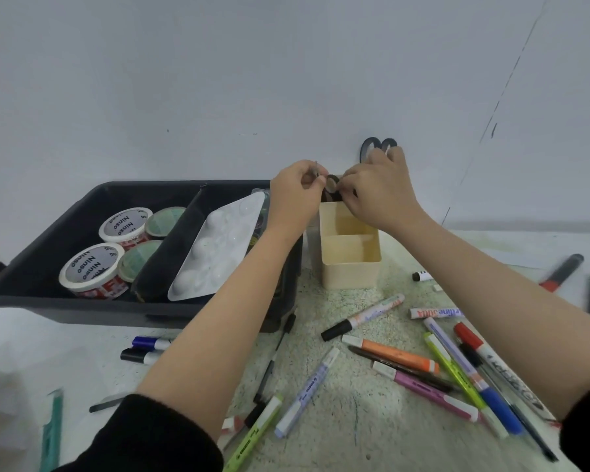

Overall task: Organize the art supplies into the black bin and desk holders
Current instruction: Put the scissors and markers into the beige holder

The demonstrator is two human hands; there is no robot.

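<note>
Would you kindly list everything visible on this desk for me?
Black plastic bin: one, black, table left.
Tape rolls: four, white-printed and greenish, bin's left compartment.
White plastic paint palette: one, white, bin's right compartment.
Cream plastic desk holder: one, cream, beside the bin.
Scissors handles: one pair, black, beyond the holder.
Markers and pens: over a dozen, mixed colours, scattered on table.
Small dark ring: one, dark, above the holder.
Left hand and right hand: two, both pinching the ring.
</note>
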